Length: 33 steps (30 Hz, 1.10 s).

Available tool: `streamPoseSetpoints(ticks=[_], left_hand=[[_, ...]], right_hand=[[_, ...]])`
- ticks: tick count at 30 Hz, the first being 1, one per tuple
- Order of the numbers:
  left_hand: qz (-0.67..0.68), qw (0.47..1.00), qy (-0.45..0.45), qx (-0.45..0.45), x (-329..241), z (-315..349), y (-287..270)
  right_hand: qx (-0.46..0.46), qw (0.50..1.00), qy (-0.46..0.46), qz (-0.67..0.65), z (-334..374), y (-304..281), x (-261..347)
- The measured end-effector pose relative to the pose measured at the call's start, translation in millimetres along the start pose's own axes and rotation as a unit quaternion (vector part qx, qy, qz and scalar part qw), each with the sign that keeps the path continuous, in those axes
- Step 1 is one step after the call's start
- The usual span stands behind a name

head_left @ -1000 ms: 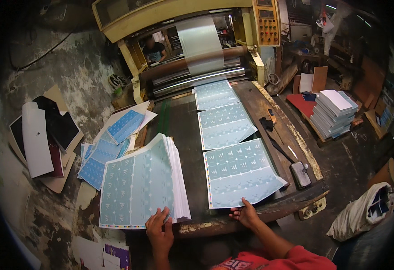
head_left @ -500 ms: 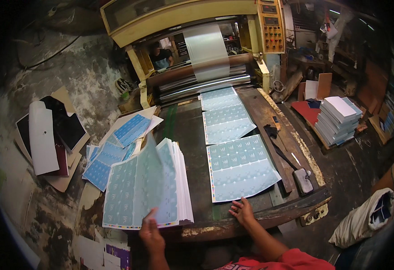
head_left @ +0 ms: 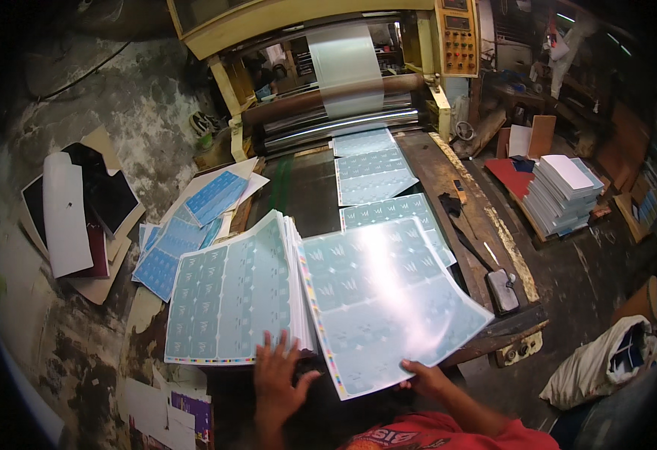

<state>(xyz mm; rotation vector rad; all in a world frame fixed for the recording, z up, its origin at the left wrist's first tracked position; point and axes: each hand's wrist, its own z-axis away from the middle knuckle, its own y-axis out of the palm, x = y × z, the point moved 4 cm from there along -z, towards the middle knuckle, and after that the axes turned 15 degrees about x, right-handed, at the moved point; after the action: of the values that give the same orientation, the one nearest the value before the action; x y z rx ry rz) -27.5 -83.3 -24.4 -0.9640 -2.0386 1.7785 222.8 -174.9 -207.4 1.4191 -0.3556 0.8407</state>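
A glossy printed sheet [head_left: 381, 285] in pale blue-green is pinched at its near edge by my right hand [head_left: 427, 379]. Its left side reaches the stack of printed sheets [head_left: 231, 292] at the left. My left hand [head_left: 280, 375] is open with fingers spread, at the near right corner of that stack. Beyond the held sheet, another printed sheet [head_left: 400, 212] lies on the machine bed, partly covered from view. Farther up, more joined sheets [head_left: 373, 169] lead back to the rollers [head_left: 340, 127] of the large yellow laminating machine [head_left: 291, 30].
Left of the stack lie several blue printed sheets [head_left: 171, 259]. A black tool with a grey block [head_left: 502, 291] rests on the bed's right side. A tall pile of sheets [head_left: 565, 191] stands on the floor at right, near a white sack [head_left: 598, 360].
My right hand has taken the nearest sheet by its edge and drawn it toward me and left. My left hand has let a lifted sheet settle on the stack and spread its fingers.
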Motion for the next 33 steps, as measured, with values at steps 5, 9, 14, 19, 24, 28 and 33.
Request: streamPoseSetpoints(ticks=[5, 9, 14, 19, 24, 28, 33], left_hand=[[0.026, 0.997, -0.032, -0.062, 45, 7, 16], [0.087, 0.99, -0.046, -0.098, 42, 6, 16], [0.158, 0.977, -0.09, -0.111, 44, 0, 12], [0.151, 0.97, -0.125, -0.141, 40, -3, 17], [0.203, 0.961, -0.105, -0.154, 47, 0, 10], [0.624, 0.692, -0.185, -0.311, 71, 0, -4], [0.307, 0.921, -0.124, -0.203, 45, 10, -13]], right_hand=[[-0.063, 0.996, 0.057, -0.019, 36, -36, -79], [-0.087, 0.992, 0.074, -0.053, 46, -50, -109], [-0.121, 0.99, 0.032, -0.062, 21, -46, -88], [-0.106, 0.99, 0.004, -0.094, -13, -66, -68], [-0.109, 0.988, -0.027, -0.11, -33, -81, -62], [-0.141, 0.98, -0.069, -0.123, -34, -73, -57], [-0.18, 0.973, -0.074, -0.122, -24, -51, -48]])
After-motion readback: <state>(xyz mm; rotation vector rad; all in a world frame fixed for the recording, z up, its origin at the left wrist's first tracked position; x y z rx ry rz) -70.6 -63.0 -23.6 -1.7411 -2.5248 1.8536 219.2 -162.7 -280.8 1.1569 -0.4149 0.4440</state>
